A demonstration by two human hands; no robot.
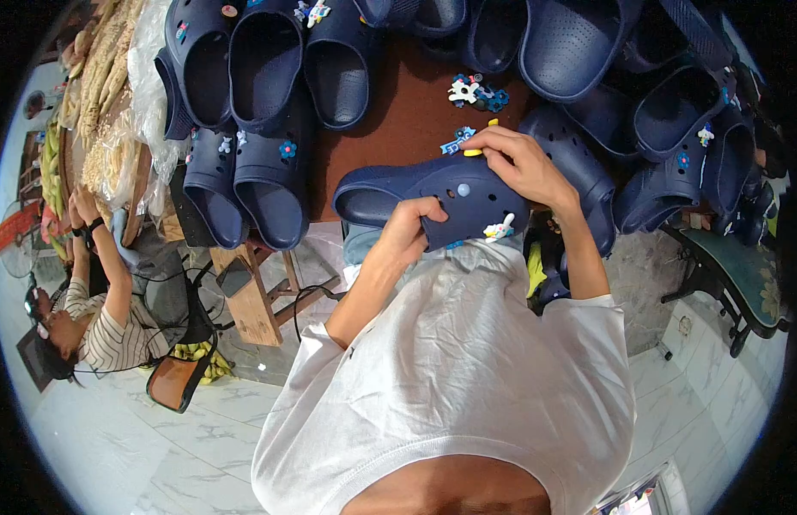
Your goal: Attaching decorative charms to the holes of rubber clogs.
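My left hand point(409, 230) is closed round the side of a navy clog point(390, 190), with the thumb on its upper. The clog lies sideways in front of my chest, its heel to the left. A white figure charm point(499, 227) and a round pale-blue charm point(463, 190) sit on its upper. My right hand point(529, 172) is over the toe end, its fingertips pinched at a small yellow charm point(472, 153). Just beyond those fingertips is a blue lettered charm point(456, 141); I cannot tell whether they touch it. Farther back, several loose charms point(477, 91) lie on the brown tabletop point(407, 103).
Navy clogs point(269, 197) stand at the left of the tabletop, some with charms. More clogs point(578, 51) are heaped at the back and right. At far left a person in a striped shirt point(115, 335) works beside dried cobs point(106, 69). A dark-topped stand point(733, 275) is at right.
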